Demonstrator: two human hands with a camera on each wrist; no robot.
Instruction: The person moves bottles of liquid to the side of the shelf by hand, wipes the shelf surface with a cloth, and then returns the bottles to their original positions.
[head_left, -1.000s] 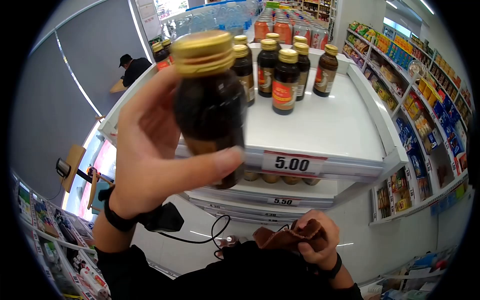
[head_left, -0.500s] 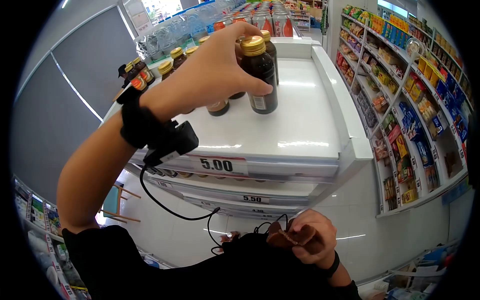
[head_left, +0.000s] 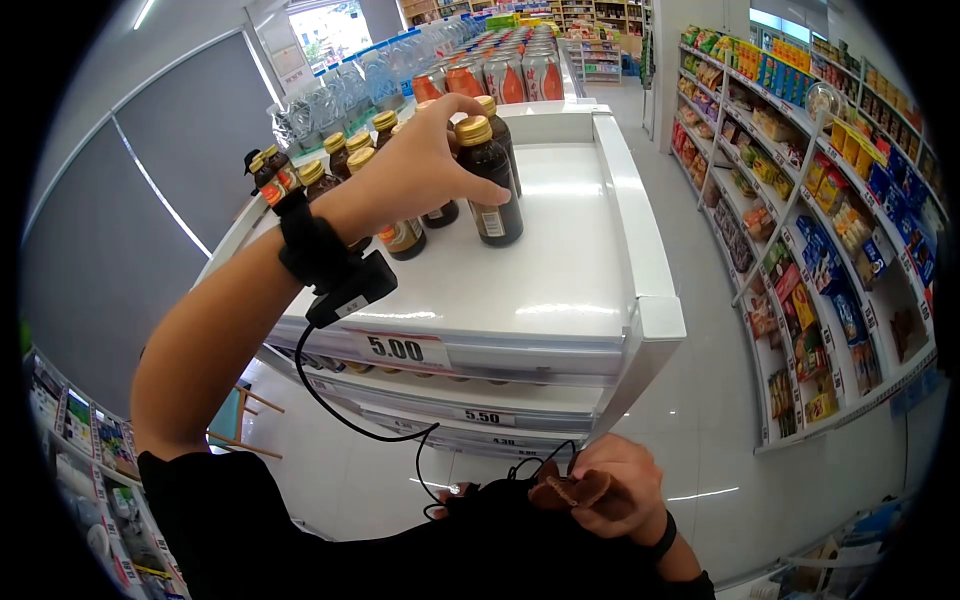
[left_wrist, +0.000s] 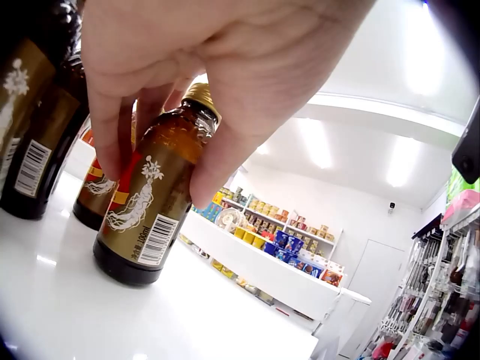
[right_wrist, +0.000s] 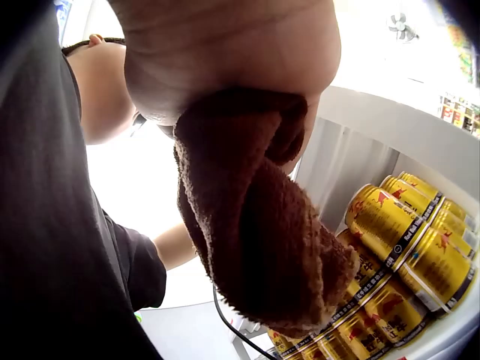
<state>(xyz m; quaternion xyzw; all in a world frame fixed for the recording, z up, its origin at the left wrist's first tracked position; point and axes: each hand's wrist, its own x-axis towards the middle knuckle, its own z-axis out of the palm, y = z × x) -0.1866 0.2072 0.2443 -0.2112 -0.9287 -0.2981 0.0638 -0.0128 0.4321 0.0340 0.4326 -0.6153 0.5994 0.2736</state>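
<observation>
Here our left hand (head_left: 420, 165) grips the bottle (head_left: 492, 200): the thumb lies on the side facing us and the fingers curl round the far side, just under the gold cap (head_left: 473, 130). The bottle stands upright on the white shelf (head_left: 570, 280), base flat on the surface. In the left wrist view we see its brown glass, a gold label with a barcode, and our thumb (left_wrist: 225, 142) lying across the shoulder.

At nine o'clock of the bottle stand the other bottles (head_left: 402, 236), same brown glass and gold caps, partly under our palm. One more stands close behind at twelve o'clock; we cannot tell whether it touches. From three to six o'clock the shelf is bare white. On the shelf's front edge, at seven o'clock of the bottle, sits a price tag (head_left: 397, 349) reading 5.00. The wrist camera (head_left: 350, 290) is strapped to our left forearm, its cable hanging down to our chest.

Our right hand (head_left: 615, 490) is at six o'clock in the head view, low against our dark shirt and well apart from the shelf top. Its fingers are curled tight round a brown cloth (head_left: 570, 490). In the right wrist view the cloth hangs bunched from the fist, and gold cans (right_wrist: 397, 232) lie stacked at four o'clock of it.

Beyond the shelf, at twelve o'clock, stand red cans (head_left: 500, 75) and water bottles (head_left: 340, 85). Snack racks (head_left: 830, 200) line the aisle at three o'clock.
</observation>
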